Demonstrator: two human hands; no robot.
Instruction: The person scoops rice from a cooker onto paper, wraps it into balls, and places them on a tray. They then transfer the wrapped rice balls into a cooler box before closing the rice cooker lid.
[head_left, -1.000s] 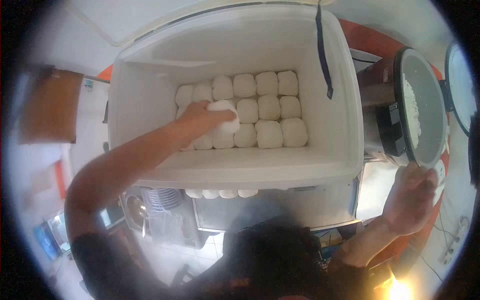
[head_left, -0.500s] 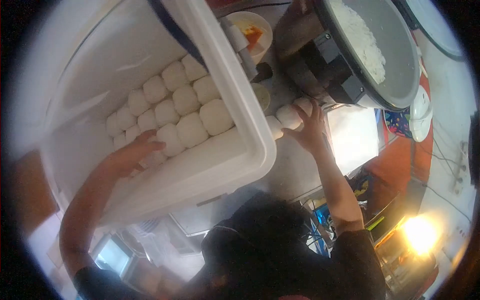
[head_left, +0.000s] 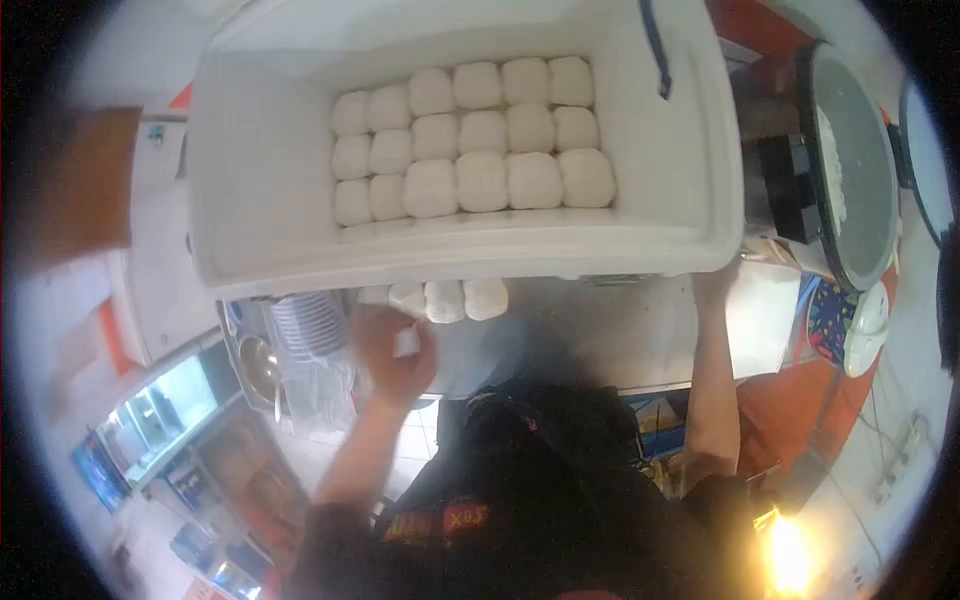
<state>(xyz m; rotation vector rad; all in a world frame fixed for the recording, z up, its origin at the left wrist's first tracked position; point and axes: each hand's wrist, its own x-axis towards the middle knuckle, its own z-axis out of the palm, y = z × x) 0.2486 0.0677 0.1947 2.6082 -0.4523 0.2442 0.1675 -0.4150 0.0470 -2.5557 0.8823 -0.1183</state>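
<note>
A big white plastic tub (head_left: 680,130) holds rows of white rice balls (head_left: 482,180) packed side by side on its bottom. Below its front wall, a short row of more rice balls (head_left: 465,300) sits on the metal counter, partly covered by the tub. My left hand (head_left: 392,355) is beside the left end of that row, slightly blurred, thumb and fingers curled in a ring around a white patch that I cannot make out. At the tub's front right corner is my right hand (head_left: 713,285), its fingers hidden behind the rim.
A large rice cooker (head_left: 865,190) with white rice stands open at the right. Stacked plates (head_left: 305,325) and a metal bowl (head_left: 260,365) are at the left. A bright lamp (head_left: 788,555) glows at the lower right. The metal counter (head_left: 600,335) runs below the tub.
My view has turned, so the tub now lies level across it. My left hand has come out of the tub. My right hand has left the rice balls on the counter.
</note>
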